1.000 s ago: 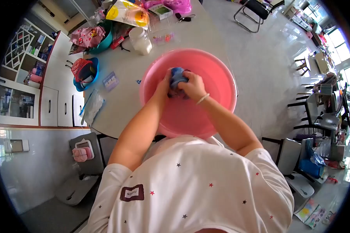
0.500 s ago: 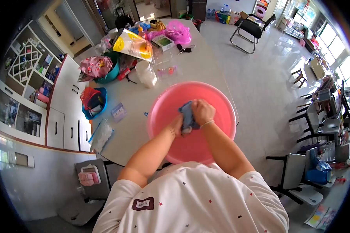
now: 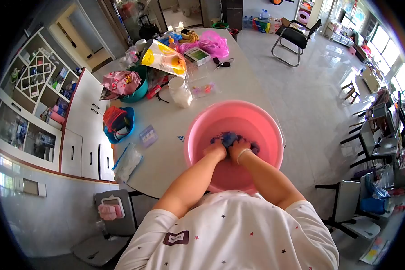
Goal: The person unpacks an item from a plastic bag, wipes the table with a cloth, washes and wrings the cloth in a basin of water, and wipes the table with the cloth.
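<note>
A pink plastic basin [image 3: 193, 130] holding what looks like water stands on the table in front of me. Low inside it lies a wet blue cloth [image 3: 230, 137], spread wider and looking dark. My left hand [image 3: 218, 149] grips the cloth's near left side, its fingertips hidden by the cloth. Close beside it, my right hand [image 3: 239, 148], with a bracelet at the wrist, has its fingers bent into the cloth's near right part.
Left of the basin are a jar of white powder [image 3: 180, 93], a clear bag [image 3: 128, 163] and a blue basket [image 3: 129, 121]. A yellow-and-white bag [image 3: 164, 57] and a pink plastic bag [image 3: 213, 42] lie farther back. Chairs [image 3: 344, 202] stand at the right.
Both hands have gone down lower in the basin with the cloth. The cloth was bunched between them above the bottom; now it is spread out. The whole view has shifted slightly.
</note>
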Available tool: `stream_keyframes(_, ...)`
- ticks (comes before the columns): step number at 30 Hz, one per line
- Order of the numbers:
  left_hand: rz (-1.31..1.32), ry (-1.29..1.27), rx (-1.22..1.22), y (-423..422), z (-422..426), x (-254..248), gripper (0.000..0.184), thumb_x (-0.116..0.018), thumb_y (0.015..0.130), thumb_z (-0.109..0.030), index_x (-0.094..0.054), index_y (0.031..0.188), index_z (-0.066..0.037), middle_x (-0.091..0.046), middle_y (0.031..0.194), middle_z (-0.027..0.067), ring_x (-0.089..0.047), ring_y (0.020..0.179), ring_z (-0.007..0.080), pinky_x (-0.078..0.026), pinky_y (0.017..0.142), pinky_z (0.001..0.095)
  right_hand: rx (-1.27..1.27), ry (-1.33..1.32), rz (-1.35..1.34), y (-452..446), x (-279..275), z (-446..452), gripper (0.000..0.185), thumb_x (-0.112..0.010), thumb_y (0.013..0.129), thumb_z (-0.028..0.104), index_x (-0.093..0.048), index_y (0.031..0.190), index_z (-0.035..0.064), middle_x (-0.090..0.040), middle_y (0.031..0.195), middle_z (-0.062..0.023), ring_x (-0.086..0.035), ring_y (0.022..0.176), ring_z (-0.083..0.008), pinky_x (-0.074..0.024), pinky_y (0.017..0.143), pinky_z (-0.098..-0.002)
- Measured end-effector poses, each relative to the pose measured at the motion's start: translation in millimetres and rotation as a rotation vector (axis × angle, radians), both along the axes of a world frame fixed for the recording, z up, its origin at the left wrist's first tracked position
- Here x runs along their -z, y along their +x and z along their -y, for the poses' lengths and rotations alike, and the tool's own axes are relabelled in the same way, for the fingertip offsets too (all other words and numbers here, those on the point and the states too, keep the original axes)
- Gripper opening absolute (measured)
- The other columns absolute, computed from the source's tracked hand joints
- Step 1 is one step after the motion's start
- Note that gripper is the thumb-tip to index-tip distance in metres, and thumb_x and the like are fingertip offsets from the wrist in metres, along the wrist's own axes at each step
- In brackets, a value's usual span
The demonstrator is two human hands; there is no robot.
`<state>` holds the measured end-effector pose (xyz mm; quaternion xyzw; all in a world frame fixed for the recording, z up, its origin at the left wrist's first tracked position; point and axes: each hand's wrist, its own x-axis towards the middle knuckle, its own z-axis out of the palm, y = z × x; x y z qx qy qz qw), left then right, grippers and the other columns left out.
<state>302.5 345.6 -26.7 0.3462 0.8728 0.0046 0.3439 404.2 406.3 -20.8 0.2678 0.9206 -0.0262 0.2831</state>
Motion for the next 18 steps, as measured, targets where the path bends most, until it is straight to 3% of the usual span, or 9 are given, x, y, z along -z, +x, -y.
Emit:
stream_keyframes(3, 0.361, 0.175, -0.287, -25, -16, 39, 0.058, -0.023, 0.097, -0.045, -0.048, 0.129, -0.003, -0.054, 0.125, 0.0193, -0.056, 0.110, 0.0365, -0.048, 0.088, 0.0485, 0.184, -0.113, -0.278, -5, 33, -18, 0.042, -0.063, 0.075, 0.019, -0.060, 0.116, 0.0086, -0.058, 0.114, -0.0183, -0.062, 0.096, -0.0334, -0.0519, 0.077, -0.0423)
stream_keyframes(5, 0.830, 0.359, -0.844, -18, -12, -2, 0.052, -0.035, 0.094, -0.045, -0.058, 0.113, -0.003, -0.061, 0.107, 0.0169, -0.063, 0.092, 0.0313, -0.053, 0.072, 0.0500, 0.207, -0.352, -0.692, -3, 20, -28, 0.037, -0.059, 0.071, 0.009, -0.063, 0.108, 0.0047, -0.064, 0.098, -0.0141, -0.064, 0.081, -0.0271, -0.0518, 0.070, -0.0379)
stream_keyframes(7, 0.962, 0.596, -0.791, -30, -11, 27, 0.050, -0.038, 0.093, -0.045, -0.060, 0.110, -0.005, -0.062, 0.106, 0.0167, -0.062, 0.092, 0.0316, -0.054, 0.073, 0.0466, 0.464, -0.800, -1.048, 1, -13, -25, 0.035, -0.054, 0.066, 0.000, -0.065, 0.100, 0.0018, -0.065, 0.084, -0.0085, -0.063, 0.073, -0.0199, -0.0502, 0.064, -0.0338)
stream_keyframes(8, 1.239, 0.638, -0.736, -41, -19, 70, 0.048, -0.038, 0.093, -0.044, -0.059, 0.110, -0.005, -0.062, 0.105, 0.0153, -0.063, 0.092, 0.0300, -0.054, 0.074, 0.0454, 0.709, -1.136, -1.191, 0, -35, -13, 0.035, -0.051, 0.063, -0.005, -0.065, 0.095, 0.0008, -0.063, 0.078, -0.0052, -0.061, 0.072, -0.0158, -0.0487, 0.061, -0.0318)
stream_keyframes(9, 1.524, 0.657, -0.670, -47, -28, 103, 0.047, -0.038, 0.093, -0.044, -0.059, 0.110, -0.006, -0.062, 0.104, 0.0138, -0.063, 0.091, 0.0285, -0.054, 0.075, 0.0442, 0.705, -1.205, -1.262, 2, -57, -4, 0.035, -0.049, 0.061, -0.008, -0.064, 0.091, 0.0008, -0.059, 0.078, -0.0008, -0.057, 0.072, -0.0114, -0.0470, 0.060, -0.0272)
stream_keyframes(11, 1.655, 0.642, -0.612, -40, -17, 60, 0.046, -0.038, 0.093, -0.042, -0.059, 0.111, -0.005, -0.062, 0.105, 0.0136, -0.063, 0.092, 0.0285, -0.054, 0.077, 0.0438, 0.600, -1.372, -1.236, 1, -49, 6, 0.039, -0.049, 0.058, -0.007, -0.063, 0.094, 0.0005, -0.059, 0.083, -0.0010, -0.056, 0.075, -0.0122, -0.0473, 0.066, -0.0275)
stream_keyframes(13, 1.712, 0.638, -0.604, -31, -8, 34, 0.045, -0.038, 0.093, -0.041, -0.059, 0.111, -0.005, -0.062, 0.106, 0.0133, -0.062, 0.093, 0.0284, -0.053, 0.078, 0.0434, -0.017, -0.990, -1.410, -4, -46, 17, 0.029, -0.054, 0.064, 0.000, -0.061, 0.093, 0.0007, -0.061, 0.088, -0.0078, -0.059, 0.081, -0.0184, -0.0469, 0.077, -0.0314)
stream_keyframes(15, 1.734, 0.653, -0.599, -22, -4, 17, 0.044, -0.038, 0.093, -0.040, -0.058, 0.111, -0.005, -0.062, 0.107, 0.0131, -0.062, 0.094, 0.0284, -0.053, 0.079, 0.0430, -0.339, -0.460, -1.548, -1, -68, 29, 0.021, -0.062, 0.068, 0.011, -0.059, 0.087, 0.0034, -0.057, 0.078, -0.0125, -0.061, 0.075, -0.0272, -0.0492, 0.065, -0.0387)
stream_keyframes(18, 1.732, 0.675, -0.592, -13, -5, 2, 0.043, -0.038, 0.093, -0.039, -0.058, 0.112, -0.005, -0.062, 0.109, 0.0127, -0.062, 0.095, 0.0284, -0.053, 0.081, 0.0424, -0.246, -0.131, -1.373, -1, -55, 32, 0.021, -0.063, 0.073, 0.022, -0.055, 0.084, 0.0054, -0.056, 0.077, -0.0120, -0.060, 0.068, -0.0308, -0.0486, 0.057, -0.0418)
